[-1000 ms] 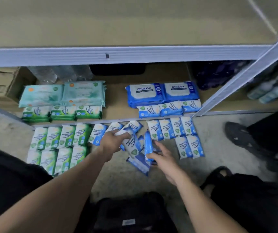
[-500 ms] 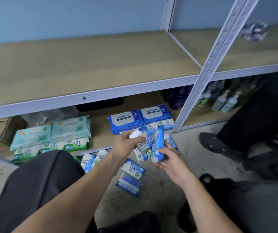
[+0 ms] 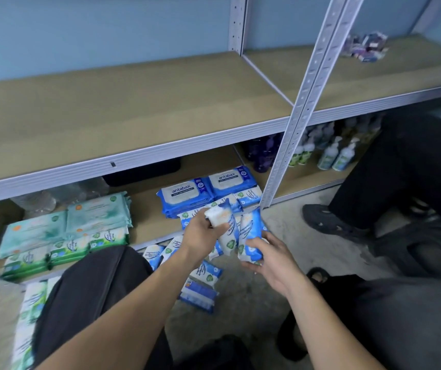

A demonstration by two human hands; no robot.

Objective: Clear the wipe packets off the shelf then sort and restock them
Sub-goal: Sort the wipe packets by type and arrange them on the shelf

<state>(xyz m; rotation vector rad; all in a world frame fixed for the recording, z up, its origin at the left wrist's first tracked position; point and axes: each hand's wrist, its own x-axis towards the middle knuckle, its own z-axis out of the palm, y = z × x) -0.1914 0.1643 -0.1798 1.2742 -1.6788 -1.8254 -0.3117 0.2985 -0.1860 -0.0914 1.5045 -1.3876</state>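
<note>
left hand fingers pinch a small blue-and-white soft plastic wipe packet; right hand fingers curl round another packet. Likely light, squashy, slick: grip mid-body.

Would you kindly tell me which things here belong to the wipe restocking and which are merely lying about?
Part of the job: left hand and right hand, both holding blue wipe packets; floor packets; antabax packs and green packs on the bottom shelf; middle shelf.
Lying about: pump bottles, purple bottles, small boxes, another person's shoe.
</note>
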